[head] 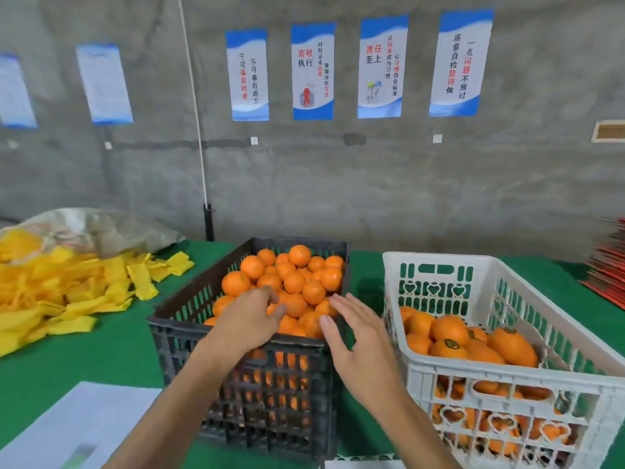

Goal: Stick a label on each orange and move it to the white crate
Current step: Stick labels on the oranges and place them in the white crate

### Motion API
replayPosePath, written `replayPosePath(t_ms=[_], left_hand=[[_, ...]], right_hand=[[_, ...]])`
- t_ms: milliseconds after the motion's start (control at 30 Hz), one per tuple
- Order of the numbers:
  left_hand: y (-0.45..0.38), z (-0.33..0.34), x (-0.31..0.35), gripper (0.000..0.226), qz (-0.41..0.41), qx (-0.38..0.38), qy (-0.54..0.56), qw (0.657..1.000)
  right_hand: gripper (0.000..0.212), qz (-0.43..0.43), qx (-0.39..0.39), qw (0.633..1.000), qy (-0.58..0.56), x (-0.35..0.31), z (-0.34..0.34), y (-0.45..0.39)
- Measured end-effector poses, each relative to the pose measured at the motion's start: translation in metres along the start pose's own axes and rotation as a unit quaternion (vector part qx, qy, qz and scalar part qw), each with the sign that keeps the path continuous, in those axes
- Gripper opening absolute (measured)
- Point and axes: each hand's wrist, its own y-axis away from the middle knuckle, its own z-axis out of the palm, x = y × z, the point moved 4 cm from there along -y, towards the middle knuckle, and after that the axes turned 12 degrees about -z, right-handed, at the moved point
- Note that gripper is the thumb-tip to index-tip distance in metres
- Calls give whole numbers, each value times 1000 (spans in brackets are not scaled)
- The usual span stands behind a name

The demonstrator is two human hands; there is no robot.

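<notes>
Left hand (248,319) over oranges (291,282) heaped in black crate (236,353), nearer, fingers loose, empty | right hand (358,343) flat, empty, at its right edge | white crate (507,370) just right.

We reach forward with both bare forearms, which rise from the lower edge of the view and converge slightly. Our left hand (248,319) is palm down, its fingers loosely bent and pointing forward and to the right, holding nothing. Our right hand (358,336) stands just beside it, apart from it, palm turned toward the left, fingers straight and spread, thumb out.
</notes>
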Motion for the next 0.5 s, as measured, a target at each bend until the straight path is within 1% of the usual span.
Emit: replayPosePath(t_ms=[67,133,200,267,333,400,433,500], left_hand=[[-27,-8,-17,28,-38,-24,-46,998],[-53,-6,-29,38,-76,-97,-123,985],[-71,1,-44,50,-134,-167,-210,954],[-85,8,-67,49,-175,-219,-271,921],[-92,12,-84,47,-183,-265,-291,901],[-92,10,-91,52,-174,-293,-308,888],[-89,8,-91,55,-174,-304,-324,879],[-85,5,-87,58,-173,-293,-336,878]], right_hand=[[44,7,-30,1000,4,-4,15,-11],[39,30,-56,998,1,-3,27,-19],[38,47,-65,997,-13,-2,34,-23],[36,52,-64,996,-13,0,38,-24],[34,55,-52,997,-11,0,41,-24],[33,57,-38,998,-4,0,42,-22],[34,56,-33,998,2,-1,43,-21],[36,52,-23,998,11,-3,45,-19]])
